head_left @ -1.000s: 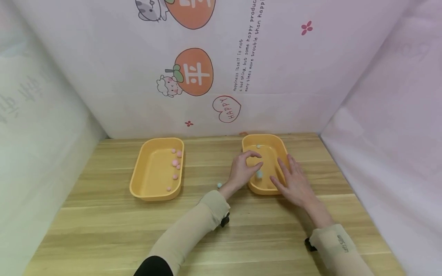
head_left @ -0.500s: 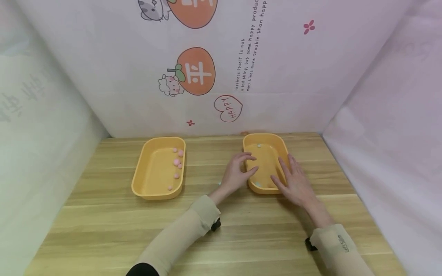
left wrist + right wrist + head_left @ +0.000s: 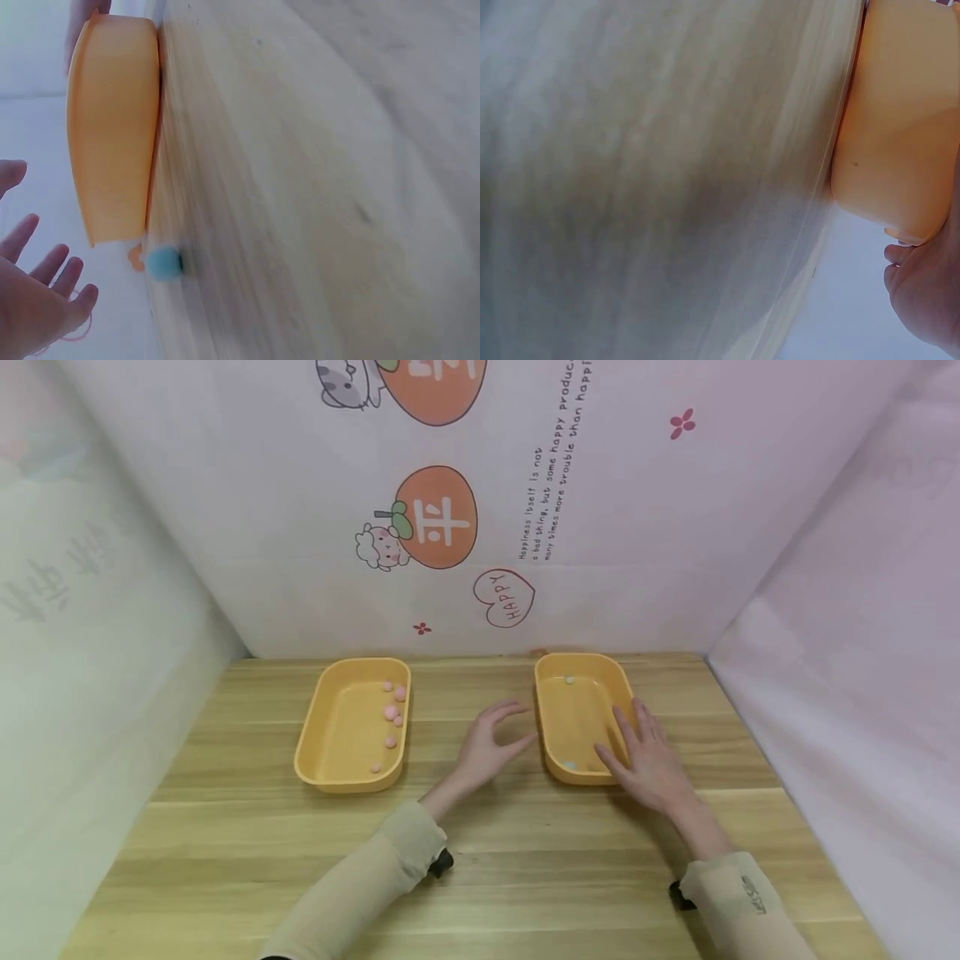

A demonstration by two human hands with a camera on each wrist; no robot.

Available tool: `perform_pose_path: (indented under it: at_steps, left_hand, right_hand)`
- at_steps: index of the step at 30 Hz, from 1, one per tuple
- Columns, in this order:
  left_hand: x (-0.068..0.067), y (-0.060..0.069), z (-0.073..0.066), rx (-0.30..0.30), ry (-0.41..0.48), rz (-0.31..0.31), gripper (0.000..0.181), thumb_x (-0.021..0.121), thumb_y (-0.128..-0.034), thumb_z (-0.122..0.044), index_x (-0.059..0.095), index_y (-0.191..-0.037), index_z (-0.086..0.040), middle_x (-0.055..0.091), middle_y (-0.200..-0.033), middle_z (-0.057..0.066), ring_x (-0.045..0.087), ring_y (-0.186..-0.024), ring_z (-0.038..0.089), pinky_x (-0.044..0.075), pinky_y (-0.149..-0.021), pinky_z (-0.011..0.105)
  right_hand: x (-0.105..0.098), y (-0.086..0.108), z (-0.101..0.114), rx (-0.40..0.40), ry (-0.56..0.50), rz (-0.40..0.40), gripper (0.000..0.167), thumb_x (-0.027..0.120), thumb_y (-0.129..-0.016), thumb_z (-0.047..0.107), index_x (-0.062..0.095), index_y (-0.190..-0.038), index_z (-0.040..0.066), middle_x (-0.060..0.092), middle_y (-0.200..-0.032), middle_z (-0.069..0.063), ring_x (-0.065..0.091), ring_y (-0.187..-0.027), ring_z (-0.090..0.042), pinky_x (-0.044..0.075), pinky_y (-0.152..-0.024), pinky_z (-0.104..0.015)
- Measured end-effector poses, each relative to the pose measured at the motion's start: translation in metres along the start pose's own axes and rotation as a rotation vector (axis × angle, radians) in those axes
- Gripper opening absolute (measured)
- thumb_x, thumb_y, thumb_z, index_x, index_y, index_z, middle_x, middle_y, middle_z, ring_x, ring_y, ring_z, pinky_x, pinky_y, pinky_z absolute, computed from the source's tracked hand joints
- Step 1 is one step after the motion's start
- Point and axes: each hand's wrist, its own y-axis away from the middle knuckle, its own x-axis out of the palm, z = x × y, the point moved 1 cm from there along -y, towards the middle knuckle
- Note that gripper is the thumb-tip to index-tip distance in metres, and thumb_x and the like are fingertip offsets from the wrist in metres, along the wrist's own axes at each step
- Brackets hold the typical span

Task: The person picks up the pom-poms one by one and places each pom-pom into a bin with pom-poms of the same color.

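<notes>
My left hand (image 3: 483,752) hovers just left of the right-hand yellow tray (image 3: 543,727). Its thumb and forefinger are apart, and nothing is between them. My right hand (image 3: 654,770) rests at that tray's right rim, fingers spread, with the thumb and a finger reaching over the inside. Within this tray lie a small pale blue ball (image 3: 569,680) at the far end and another pale blue ball (image 3: 570,766) at the near end. A blue-green ball (image 3: 163,262) sits on the table outside the tray in the left wrist view; the head view does not show it.
Another yellow tray (image 3: 306,752) stands to the left, with several pink balls (image 3: 391,713) along its right side. Both trays are on a wooden table (image 3: 510,877). White printed cloth (image 3: 615,527) rises behind the table and on both sides.
My left hand has drawn back left, out from over the right tray. A blue ball in that tray has shifted to its near end. The right hand stays at the rim.
</notes>
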Motion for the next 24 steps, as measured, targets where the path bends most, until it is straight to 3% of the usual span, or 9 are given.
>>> perform_pose_path:
  at_steps: [5,17,24]
  left_hand:
    - [-0.010,0.008,0.004,-0.018,0.013,-0.002,0.051,0.082,-0.0972,-0.012,0.068,-0.145,-0.002,0.062,-0.158,0.022,0.053,-0.154,0.041,0.036,-0.134,0.061]
    - [-0.034,0.031,0.020,-0.055,0.028,-0.009,0.050,0.081,-0.0993,-0.013,0.067,-0.146,-0.002,0.065,-0.155,0.018,0.055,-0.151,0.041,0.039,-0.132,0.061]
    - [-0.040,0.038,0.029,-0.050,-0.005,-0.001,0.050,0.080,-0.0994,-0.012,0.066,-0.146,0.001,0.063,-0.156,0.021,0.053,-0.152,0.044,0.037,-0.132,0.064]
  right_hand:
    - [-0.001,0.000,-0.001,-0.001,0.019,0.009,0.089,0.047,-0.113,0.057,0.017,-0.175,0.001,-0.003,-0.182,-0.033,0.007,-0.169,-0.057,0.010,-0.139,-0.068]
    - [-0.003,-0.001,-0.003,-0.013,0.036,0.024,0.093,0.045,-0.113,0.060,0.015,-0.174,-0.003,-0.002,-0.181,-0.035,0.007,-0.168,-0.058,0.009,-0.139,-0.069]
    - [-0.004,-0.002,-0.004,-0.005,0.037,0.037,0.093,0.043,-0.113,0.061,0.013,-0.175,-0.002,-0.005,-0.182,-0.034,0.005,-0.168,-0.058,0.008,-0.139,-0.068]
